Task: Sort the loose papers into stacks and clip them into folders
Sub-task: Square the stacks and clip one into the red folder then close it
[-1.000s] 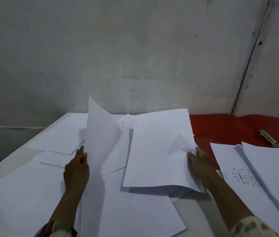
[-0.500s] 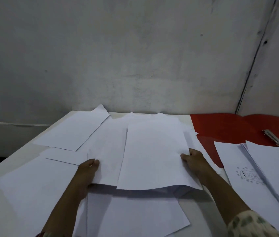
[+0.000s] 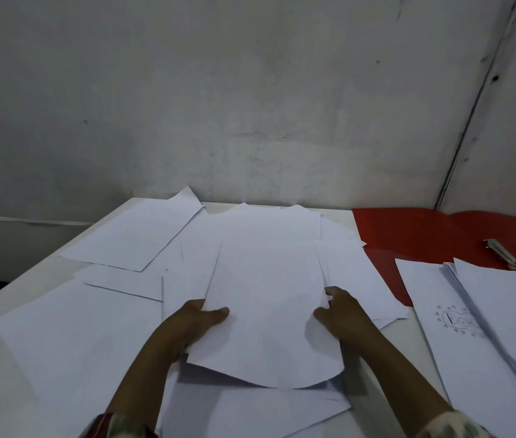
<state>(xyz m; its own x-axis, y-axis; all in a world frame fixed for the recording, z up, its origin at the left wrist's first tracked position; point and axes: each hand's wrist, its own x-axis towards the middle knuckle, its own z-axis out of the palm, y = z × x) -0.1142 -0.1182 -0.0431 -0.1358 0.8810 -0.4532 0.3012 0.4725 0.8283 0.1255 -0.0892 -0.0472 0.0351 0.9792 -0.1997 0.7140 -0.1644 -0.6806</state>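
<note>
Both arms reach forward from the bottom of the view, close together and nearly side by side. The left hand (image 3: 195, 322) is a little left of the middle. Its thumb lies flat on top of a sheet of paper (image 3: 266, 311) and points to the right, and its other fingers are tucked under the sheet, so it pinches the left edge. The right hand (image 3: 342, 314) is on the other side of the same sheet. Its thumb points left on top, and its fingers curl around the right edge. Both wrists are straight. A patterned sleeve (image 3: 452, 426) shows on the right arm, and another on the left.
</note>
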